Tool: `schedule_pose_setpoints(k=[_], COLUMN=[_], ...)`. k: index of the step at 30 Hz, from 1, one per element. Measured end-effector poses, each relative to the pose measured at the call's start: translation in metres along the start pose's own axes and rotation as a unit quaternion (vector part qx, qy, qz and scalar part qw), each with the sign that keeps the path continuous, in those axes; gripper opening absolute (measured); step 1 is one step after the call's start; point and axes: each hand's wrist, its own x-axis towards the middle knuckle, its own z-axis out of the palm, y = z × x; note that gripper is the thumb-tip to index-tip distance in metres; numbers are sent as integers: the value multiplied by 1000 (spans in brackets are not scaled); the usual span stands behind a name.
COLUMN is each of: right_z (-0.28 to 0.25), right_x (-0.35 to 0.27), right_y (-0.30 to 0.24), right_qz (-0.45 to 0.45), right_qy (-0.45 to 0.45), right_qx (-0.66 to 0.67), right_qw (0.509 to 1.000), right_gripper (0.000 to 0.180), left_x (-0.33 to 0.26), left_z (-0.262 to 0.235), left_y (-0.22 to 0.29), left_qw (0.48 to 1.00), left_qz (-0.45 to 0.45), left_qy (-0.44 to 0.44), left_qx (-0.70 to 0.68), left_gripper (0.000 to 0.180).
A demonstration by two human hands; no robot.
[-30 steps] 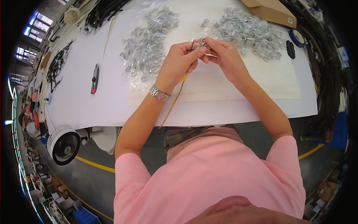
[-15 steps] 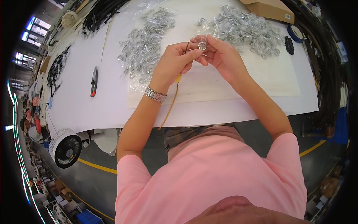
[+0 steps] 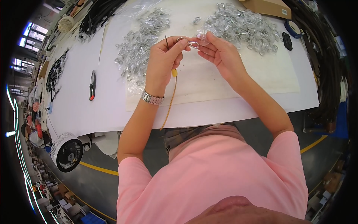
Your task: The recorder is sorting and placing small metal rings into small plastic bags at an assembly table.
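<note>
In front of the table's middle, my left hand (image 3: 164,61) is closed, pinching a silver metal clip with a ring (image 3: 193,44) between thumb and forefinger. The same hand keeps a dark pointed tool (image 3: 166,42) in its grip; a yellow end (image 3: 174,72) and a yellow cord (image 3: 170,106) hang below the palm. My right hand (image 3: 225,58) pinches a small clear plastic bag (image 3: 201,36) beside the clip, its lower fingers curled loosely. Two heaps of bagged metal clips lie beyond, a left heap (image 3: 136,46) and a right heap (image 3: 242,28).
On the white table (image 3: 108,108) lie a utility knife (image 3: 92,86) and black straps (image 3: 56,74). At the right are a tape roll (image 3: 293,29), a black object (image 3: 286,41) and a cardboard box (image 3: 266,8). A fan (image 3: 67,153) stands by the near left edge.
My hands have drawn apart, the left one shifting left with the clip. The clip now shows lengthwise between them, with the clear bag at my right fingertips.
</note>
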Motion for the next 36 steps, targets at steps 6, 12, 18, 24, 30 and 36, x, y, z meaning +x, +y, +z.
schedule_pose_setpoints(k=[6, 12, 18, 24, 30, 36], right_z=[4, 9, 11, 7, 5, -1], right_x=[-3, -8, -9, -7, -6, -7], right_y=[6, 9, 15, 12, -6, -18], right_qz=[-25, -51, -40, -29, 6, 135], right_qy=[-9, -61, -96, -121, -129, -259], right_qx=[-27, -2, 12, -53, -66, -101], right_qw=[999, 997, 995, 991, 989, 951], right_gripper=[36, 38, 36, 35, 32, 29], left_x=[-4, -9, -11, -3, 6, 10], left_z=[8, 21, 26, 5, -22, -39], left_y=[-1, -3, -6, 7, 14, 20], left_qw=[996, 992, 993, 991, 993, 954], left_qz=[66, 41, 59, -14, -33, -4], left_qy=[19, -1, 6, -98, -49, -142], left_qx=[56, 122, 98, 86, 98, 265], left_gripper=[23, 40, 46, 35, 34, 35])
